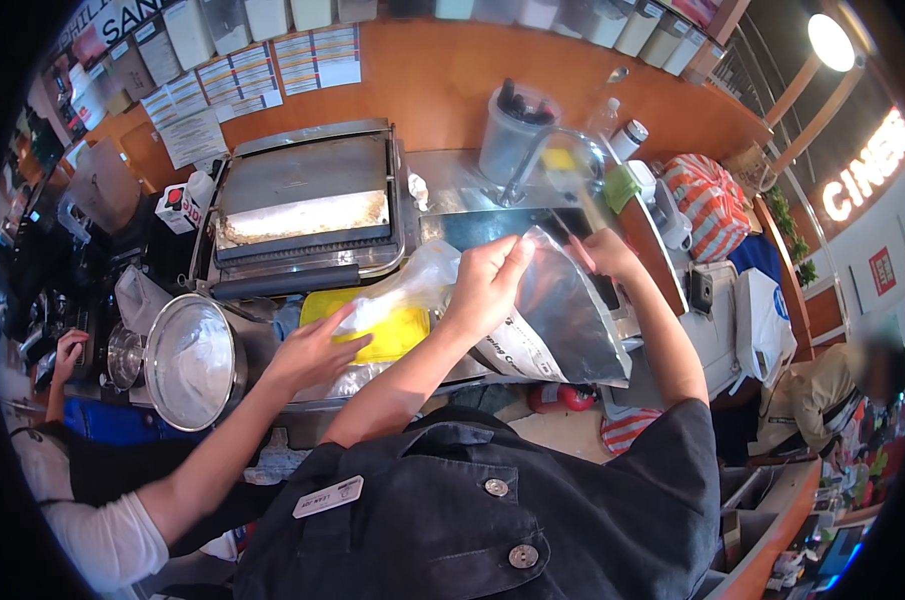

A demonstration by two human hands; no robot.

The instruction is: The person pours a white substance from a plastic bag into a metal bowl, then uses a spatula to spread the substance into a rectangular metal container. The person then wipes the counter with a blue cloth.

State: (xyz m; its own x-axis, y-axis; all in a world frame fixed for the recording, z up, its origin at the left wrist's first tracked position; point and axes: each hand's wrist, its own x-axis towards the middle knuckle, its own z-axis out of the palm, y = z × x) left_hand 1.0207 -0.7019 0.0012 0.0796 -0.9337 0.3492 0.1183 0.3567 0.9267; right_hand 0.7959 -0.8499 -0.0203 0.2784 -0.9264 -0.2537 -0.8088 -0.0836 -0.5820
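Note:
A large silver foil pouch [564, 312] stands on the steel counter edge [442, 375] in front of me. My left hand [487, 285] pinches the left side of its top edge, and my right hand [607, 255] grips the right side, holding the mouth up. Just left of the pouch lies a clear plastic bag [417, 280] over a flat yellow item [397, 338]. A co-worker's hand [317, 350], on a bare forearm with a white sleeve coming from the lower left, rests on that yellow item.
A contact grill [307, 200] with its lid partly raised stands at the back left. A steel pot with a lid [187, 360] sits at the counter's left. Behind the pouch are a sink tap [542, 155], a utensil tub [512, 130] and bottles. Another person sits at the lower right.

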